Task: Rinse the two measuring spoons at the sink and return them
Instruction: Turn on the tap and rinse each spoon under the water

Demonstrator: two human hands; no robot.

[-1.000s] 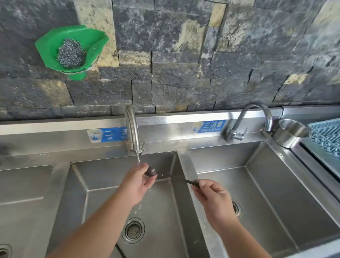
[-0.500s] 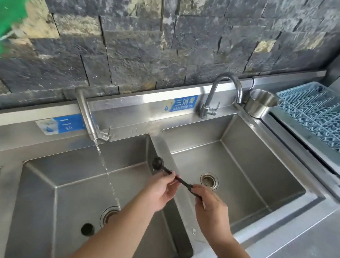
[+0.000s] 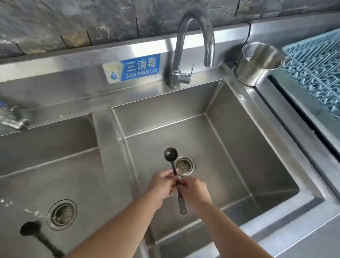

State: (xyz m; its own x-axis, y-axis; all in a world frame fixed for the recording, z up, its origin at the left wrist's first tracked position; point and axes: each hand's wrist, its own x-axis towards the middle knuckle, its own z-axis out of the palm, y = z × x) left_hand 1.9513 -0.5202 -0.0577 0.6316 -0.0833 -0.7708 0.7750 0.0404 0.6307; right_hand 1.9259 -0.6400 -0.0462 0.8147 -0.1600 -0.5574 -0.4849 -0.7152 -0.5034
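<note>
A black measuring spoon is held upright over the right sink basin, bowl away from me, above the drain. My left hand and my right hand both pinch its handle at the middle; the perforated handle end hangs below my fingers. A second black measuring spoon lies on the floor of the left basin, beside that basin's drain, partly hidden by my left forearm.
Water runs from the left tap and splashes in the left basin. The right tap is dry. A steel cup stands at the sink's back right corner, with a blue dish rack beyond it.
Both hands carried the spoon rightward, from under the running left tap to over the right basin. The spoon turned from lying sideways to pointing away from me. The view swung right and down.
</note>
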